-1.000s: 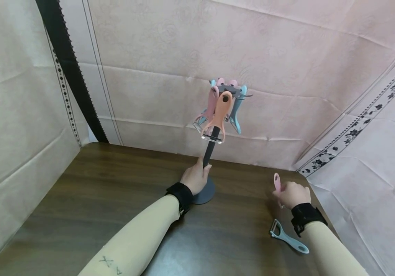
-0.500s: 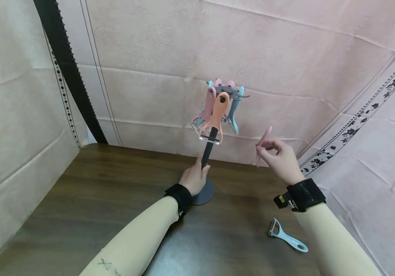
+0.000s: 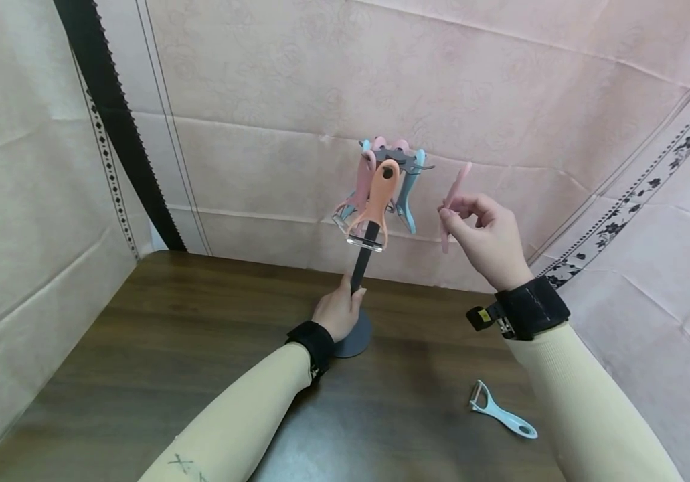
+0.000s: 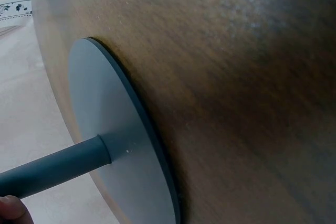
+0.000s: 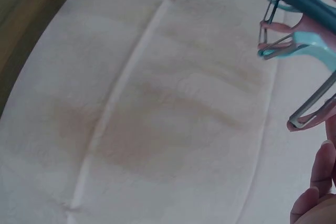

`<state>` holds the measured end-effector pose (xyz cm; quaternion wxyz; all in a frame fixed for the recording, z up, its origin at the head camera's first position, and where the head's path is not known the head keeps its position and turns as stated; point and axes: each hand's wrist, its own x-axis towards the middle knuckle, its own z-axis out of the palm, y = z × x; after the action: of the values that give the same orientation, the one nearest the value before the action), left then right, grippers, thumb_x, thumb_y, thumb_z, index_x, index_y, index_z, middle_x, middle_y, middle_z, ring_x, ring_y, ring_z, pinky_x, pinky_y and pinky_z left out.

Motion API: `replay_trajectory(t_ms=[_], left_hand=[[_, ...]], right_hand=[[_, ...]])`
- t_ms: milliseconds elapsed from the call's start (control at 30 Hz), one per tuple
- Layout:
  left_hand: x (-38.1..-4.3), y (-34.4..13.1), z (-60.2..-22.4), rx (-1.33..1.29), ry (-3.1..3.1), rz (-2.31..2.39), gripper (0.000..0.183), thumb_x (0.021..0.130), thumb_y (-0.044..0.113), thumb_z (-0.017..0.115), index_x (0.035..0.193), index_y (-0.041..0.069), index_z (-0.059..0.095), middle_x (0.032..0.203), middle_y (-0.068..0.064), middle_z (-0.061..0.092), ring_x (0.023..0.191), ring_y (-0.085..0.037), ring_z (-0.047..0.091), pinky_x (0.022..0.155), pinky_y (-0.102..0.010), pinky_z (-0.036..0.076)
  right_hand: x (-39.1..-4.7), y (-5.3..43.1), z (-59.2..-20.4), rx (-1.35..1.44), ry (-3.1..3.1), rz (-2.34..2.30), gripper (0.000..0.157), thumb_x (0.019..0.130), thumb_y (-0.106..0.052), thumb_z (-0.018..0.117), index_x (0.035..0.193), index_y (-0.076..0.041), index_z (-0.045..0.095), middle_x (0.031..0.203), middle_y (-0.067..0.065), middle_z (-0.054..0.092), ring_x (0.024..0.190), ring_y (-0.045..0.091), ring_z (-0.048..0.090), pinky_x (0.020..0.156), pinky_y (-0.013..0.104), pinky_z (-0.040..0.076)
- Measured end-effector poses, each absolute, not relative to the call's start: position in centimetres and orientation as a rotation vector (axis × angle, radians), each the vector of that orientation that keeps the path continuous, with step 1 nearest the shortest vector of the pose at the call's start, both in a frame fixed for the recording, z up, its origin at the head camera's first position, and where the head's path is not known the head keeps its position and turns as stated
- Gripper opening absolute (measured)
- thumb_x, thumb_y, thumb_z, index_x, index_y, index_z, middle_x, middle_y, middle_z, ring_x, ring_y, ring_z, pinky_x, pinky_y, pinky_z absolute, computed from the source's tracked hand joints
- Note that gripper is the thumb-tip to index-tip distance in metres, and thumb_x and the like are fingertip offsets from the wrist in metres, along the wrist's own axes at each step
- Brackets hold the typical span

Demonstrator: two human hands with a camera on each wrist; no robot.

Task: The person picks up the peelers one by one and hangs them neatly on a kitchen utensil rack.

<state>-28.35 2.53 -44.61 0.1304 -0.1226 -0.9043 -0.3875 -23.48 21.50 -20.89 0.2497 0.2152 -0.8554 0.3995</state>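
Observation:
My left hand (image 3: 338, 312) grips the dark post (image 3: 364, 262) of a stand with a round grey base (image 4: 113, 98). Around the stand's top hang several peelers, among them an orange peeler (image 3: 383, 194) at the front, a pink peeler (image 3: 364, 179) beside it and a blue peeler (image 3: 407, 194) on the right. My right hand (image 3: 485, 231) pinches another pink peeler (image 3: 454, 194) between thumb and fingers, held upright in the air, apart from the stand and to its right. In the right wrist view, that peeler's metal blade (image 5: 314, 100) shows near the fingers.
A light blue peeler (image 3: 506, 414) lies on the brown wooden table (image 3: 200, 335) near the right forearm. Pale patterned cloth (image 3: 272, 181) stands behind the table and at both sides. A thin hook (image 3: 425, 167) sticks out on the right of the stand's top.
My right hand has lifted the pink peeler from low above the table's right side, up and leftward toward the stand's top. The left hand has kept its hold on the post.

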Motion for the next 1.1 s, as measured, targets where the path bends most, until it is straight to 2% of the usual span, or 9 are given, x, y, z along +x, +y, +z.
replay_trajectory(t_ms=[133,367,533,767,900,1100], left_hand=[[-28.4,2.5,-44.6,-0.373,-2.616,-1.126,0.049,0.091,0.055,0.021,0.107,0.013,0.042,0.067,0.004,0.050,0.054,-0.010,0.049,0.049,-0.026,0.038],[-28.4,2.6,-44.7,-0.371,-2.616,-1.135,0.039,0.094,0.047,0.029,0.106,0.013,0.042,0.067,0.004,0.050,0.053,-0.010,0.049,0.048,-0.025,0.038],[-28.5,2.6,-44.7,-0.362,-2.625,-1.134,0.035,0.095,0.044,0.032,0.105,0.013,0.042,0.068,0.004,0.050,0.054,-0.010,0.049,0.048,-0.026,0.038],[-28.3,2.5,-44.5,-0.357,-2.638,-1.152,0.048,0.091,0.054,0.022,0.108,0.013,0.041,0.070,0.004,0.051,0.056,-0.010,0.050,0.050,-0.026,0.038],[-28.2,2.5,-44.5,-0.361,-2.641,-1.150,0.047,0.092,0.053,0.023,0.109,0.013,0.041,0.069,0.004,0.050,0.056,-0.010,0.050,0.050,-0.026,0.038],[-28.2,2.5,-44.5,-0.358,-2.647,-1.139,0.039,0.094,0.047,0.029,0.111,0.013,0.040,0.066,0.003,0.049,0.053,-0.010,0.049,0.049,-0.026,0.038]], right_hand=[[-23.4,20.7,-20.5,0.605,-2.324,1.104,0.021,0.085,-0.023,0.060,0.095,-0.004,0.064,0.083,0.008,0.059,0.077,0.016,0.045,0.057,0.027,0.027],[-23.5,20.0,-20.4,0.618,-2.320,1.119,0.021,0.084,-0.022,0.062,0.095,-0.005,0.065,0.081,0.007,0.058,0.075,0.015,0.046,0.052,0.027,0.026],[-23.5,19.8,-20.3,0.626,-2.333,1.130,0.021,0.084,-0.024,0.062,0.095,-0.006,0.066,0.081,0.006,0.059,0.076,0.015,0.046,0.053,0.027,0.026],[-23.5,19.4,-20.4,0.663,-2.365,1.119,0.023,0.085,-0.025,0.061,0.098,-0.007,0.066,0.083,0.006,0.059,0.076,0.016,0.045,0.051,0.029,0.026],[-24.0,19.5,-20.8,0.682,-2.379,1.135,0.024,0.085,-0.025,0.062,0.100,-0.007,0.066,0.083,0.005,0.059,0.075,0.018,0.044,0.050,0.029,0.027],[-25.8,20.3,-22.3,0.676,-2.390,1.114,0.028,0.084,-0.035,0.061,0.101,-0.014,0.067,0.080,-0.001,0.058,0.072,0.016,0.043,0.047,0.031,0.026]])
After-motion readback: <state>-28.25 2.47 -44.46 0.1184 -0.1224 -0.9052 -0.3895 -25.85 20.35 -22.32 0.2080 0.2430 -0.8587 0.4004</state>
